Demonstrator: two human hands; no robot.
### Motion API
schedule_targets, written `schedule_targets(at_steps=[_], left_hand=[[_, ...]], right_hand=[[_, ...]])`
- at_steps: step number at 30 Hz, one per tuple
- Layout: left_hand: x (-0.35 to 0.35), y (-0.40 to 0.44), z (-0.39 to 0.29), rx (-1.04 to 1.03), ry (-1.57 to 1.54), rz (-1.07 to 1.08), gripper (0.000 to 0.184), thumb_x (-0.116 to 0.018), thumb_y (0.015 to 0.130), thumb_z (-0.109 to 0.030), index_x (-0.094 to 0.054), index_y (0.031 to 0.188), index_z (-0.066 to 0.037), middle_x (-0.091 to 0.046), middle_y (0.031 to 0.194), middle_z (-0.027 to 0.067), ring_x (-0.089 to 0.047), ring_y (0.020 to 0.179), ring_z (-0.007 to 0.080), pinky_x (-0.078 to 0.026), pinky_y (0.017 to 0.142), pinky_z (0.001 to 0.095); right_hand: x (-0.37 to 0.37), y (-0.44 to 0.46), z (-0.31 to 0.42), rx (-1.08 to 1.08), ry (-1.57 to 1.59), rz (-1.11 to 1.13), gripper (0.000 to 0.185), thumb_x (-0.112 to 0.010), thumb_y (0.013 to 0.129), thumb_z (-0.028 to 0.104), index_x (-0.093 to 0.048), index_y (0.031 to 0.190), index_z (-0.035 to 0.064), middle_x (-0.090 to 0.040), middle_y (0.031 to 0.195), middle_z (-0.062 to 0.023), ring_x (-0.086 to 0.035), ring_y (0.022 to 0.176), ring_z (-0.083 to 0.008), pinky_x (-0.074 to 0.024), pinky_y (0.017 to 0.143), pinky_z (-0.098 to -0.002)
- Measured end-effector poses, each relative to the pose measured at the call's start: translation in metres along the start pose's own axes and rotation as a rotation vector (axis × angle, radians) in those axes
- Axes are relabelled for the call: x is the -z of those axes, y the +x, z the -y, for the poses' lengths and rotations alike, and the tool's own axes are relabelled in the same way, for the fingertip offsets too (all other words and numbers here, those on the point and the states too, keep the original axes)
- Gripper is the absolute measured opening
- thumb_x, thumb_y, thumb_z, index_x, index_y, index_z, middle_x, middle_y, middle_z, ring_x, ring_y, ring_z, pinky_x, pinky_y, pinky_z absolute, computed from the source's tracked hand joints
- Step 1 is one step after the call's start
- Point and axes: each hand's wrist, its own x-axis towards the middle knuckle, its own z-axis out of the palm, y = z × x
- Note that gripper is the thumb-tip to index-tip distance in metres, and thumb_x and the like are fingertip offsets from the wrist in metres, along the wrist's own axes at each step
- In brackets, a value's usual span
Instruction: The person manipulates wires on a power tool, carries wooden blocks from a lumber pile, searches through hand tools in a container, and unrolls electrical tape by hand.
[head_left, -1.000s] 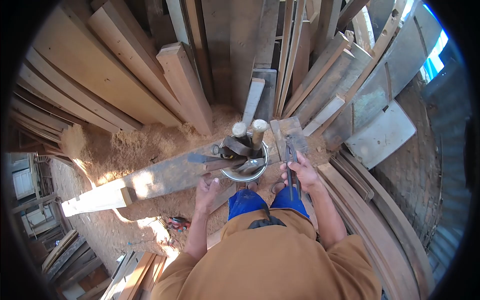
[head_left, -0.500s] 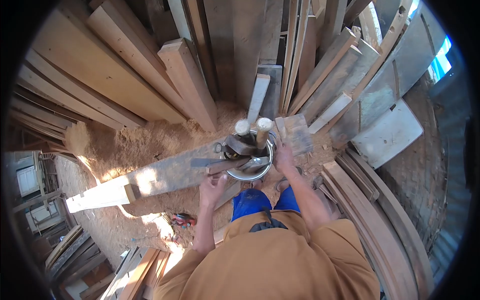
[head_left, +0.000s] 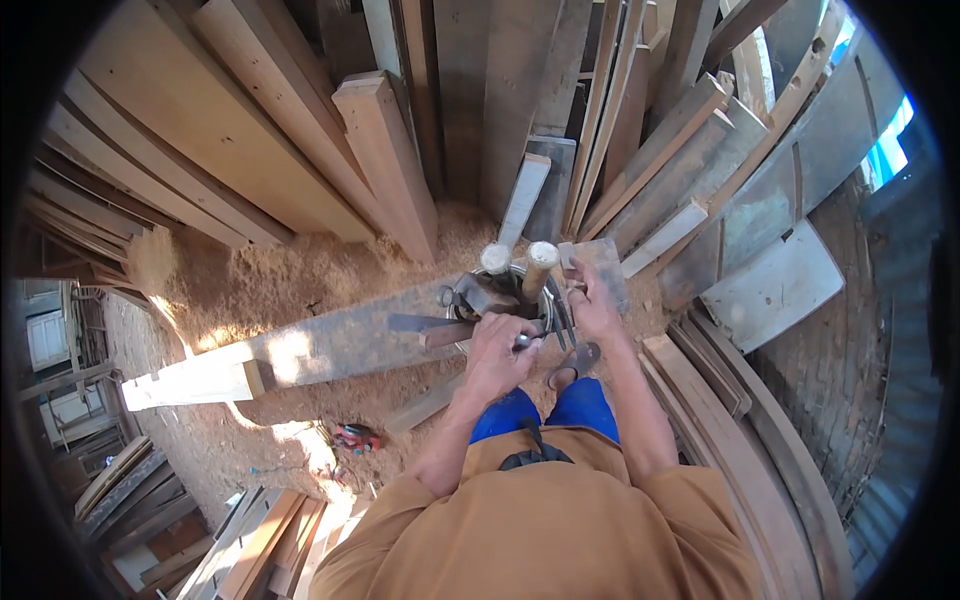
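Note:
A round metal container (head_left: 518, 269) stands on the plank in front of me, packed with hand tools. Two thick wooden handles (head_left: 541, 258) with pale round ends rise from its far side. A flat tool with a dark blade (head_left: 416, 323) juts out on the left. Over the near rim, my left hand (head_left: 498, 352) is closed around something with a dark, shiny end; most of it is hidden by the fingers. My right hand (head_left: 596, 305) is at the right of the container, fingers bent, beside dark metal prongs (head_left: 558, 312); what it grips is unclear.
A long dusty plank (head_left: 330, 345) runs left from the container over sawdust. A flat wooden board (head_left: 608, 262) lies beyond my right hand. Boards and a thick post (head_left: 385, 160) lean along the back. A red tool (head_left: 357, 438) lies lower left; stacked timber (head_left: 720, 430) is at right.
My left hand has moved right, from the container's left side to over its near rim, and closed. My right hand has shifted slightly right, and dark prongs now show beside it.

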Motion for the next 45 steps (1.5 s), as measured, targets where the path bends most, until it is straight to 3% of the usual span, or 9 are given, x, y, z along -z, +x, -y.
schedule_targets(at_steps=[5,9,18,21,27,30,34,40,45], left_hand=[[0.01,-0.033,-0.001,0.124,-0.102,-0.181,0.013,-0.072,0.081,-0.007,-0.063,0.091,-0.005,-0.062,0.081,0.0104,-0.062,0.078,0.0285,-0.05,0.074,0.0407],[0.035,-0.039,0.007,0.443,-0.206,-0.227,0.025,-0.069,0.086,-0.007,-0.065,0.11,-0.004,-0.07,0.095,0.0125,-0.068,0.079,0.0232,-0.055,0.074,0.0374],[0.042,-0.019,0.019,0.374,-0.208,-0.162,0.055,-0.058,0.089,-0.001,-0.042,0.142,0.003,-0.063,0.129,0.0271,-0.064,0.12,0.0334,-0.051,0.103,0.0409],[0.034,-0.018,0.025,0.331,-0.331,-0.223,0.054,-0.057,0.089,0.001,-0.043,0.141,0.003,-0.062,0.13,0.0275,-0.063,0.121,0.0338,-0.049,0.105,0.0413],[0.034,-0.026,0.029,0.27,-0.301,-0.224,0.05,-0.055,0.089,0.006,-0.042,0.137,0.002,-0.06,0.132,0.0234,-0.061,0.124,0.0297,-0.047,0.106,0.0379],[0.037,-0.035,0.028,0.335,-0.271,-0.251,0.039,-0.06,0.09,0.004,-0.051,0.128,0.0,-0.066,0.12,0.0181,-0.065,0.11,0.0234,-0.051,0.096,0.0339],[0.046,-0.045,0.023,0.341,-0.217,-0.319,0.023,-0.068,0.089,-0.001,-0.062,0.112,-0.001,-0.071,0.099,0.0102,-0.066,0.088,0.0152,-0.053,0.081,0.0299],[0.046,-0.047,0.025,0.28,-0.151,-0.369,0.026,-0.073,0.086,-0.006,-0.063,0.111,-0.003,-0.071,0.098,0.0127,-0.071,0.087,0.0257,-0.056,0.081,0.0353],[0.05,-0.045,0.023,0.302,-0.143,-0.375,0.03,-0.073,0.084,-0.003,-0.063,0.113,-0.003,-0.07,0.106,0.0151,-0.07,0.096,0.0289,-0.055,0.086,0.0368]], right_hand=[[-0.001,0.005,0.085,0.066,0.322,0.196,0.053,-0.047,0.085,-0.004,-0.052,0.137,-0.0002,-0.063,0.116,-0.0159,-0.059,0.097,-0.0206,-0.0491,0.09,-0.0354],[-0.004,0.014,0.062,0.241,0.061,0.335,0.048,-0.046,0.083,-0.006,-0.057,0.13,-0.0004,-0.063,0.114,-0.012,-0.056,0.094,-0.0188,-0.0471,0.09,-0.032],[0.03,-0.041,0.09,0.021,0.033,0.273,0.041,-0.046,0.083,-0.004,-0.062,0.121,0.0013,-0.06,0.098,-0.0034,-0.051,0.084,-0.0113,-0.0458,0.078,-0.0264],[0.018,-0.051,0.125,0.107,-0.1,0.064,0.034,-0.052,0.086,0.0,-0.062,0.118,0.0024,-0.063,0.1,-0.0084,-0.059,0.084,-0.0148,-0.0498,0.076,-0.0291],[-0.064,-0.041,0.157,0.387,-0.666,0.191,0.045,-0.065,0.086,0.014,-0.053,0.128,0.0018,-0.067,0.101,-0.0212,-0.069,0.09,-0.0378,-0.0556,0.076,-0.0462],[-0.097,-0.014,0.112,0.244,-0.905,0.241,0.046,-0.067,0.083,0.015,-0.053,0.124,0.0008,-0.067,0.098,-0.0183,-0.069,0.091,-0.0363,-0.0557,0.079,-0.0468],[-0.066,-0.025,0.123,0.262,-0.723,0.281,0.054,-0.068,0.081,0.017,-0.051,0.129,-0.002,-0.065,0.103,-0.0266,-0.065,0.099,-0.0431,-0.0529,0.084,-0.0509],[0.004,-0.053,0.146,0.067,0.127,-0.012,0.042,-0.064,0.085,0.002,-0.055,0.126,-0.0048,-0.067,0.112,-0.0144,-0.067,0.101,-0.0207,-0.0539,0.088,-0.0339],[0.04,-0.057,0.132,0.055,0.251,-0.066,0.043,-0.062,0.086,-0.003,-0.054,0.128,-0.0074,-0.064,0.115,-0.0123,-0.063,0.105,-0.0153,-0.0512,0.092,-0.0287]])
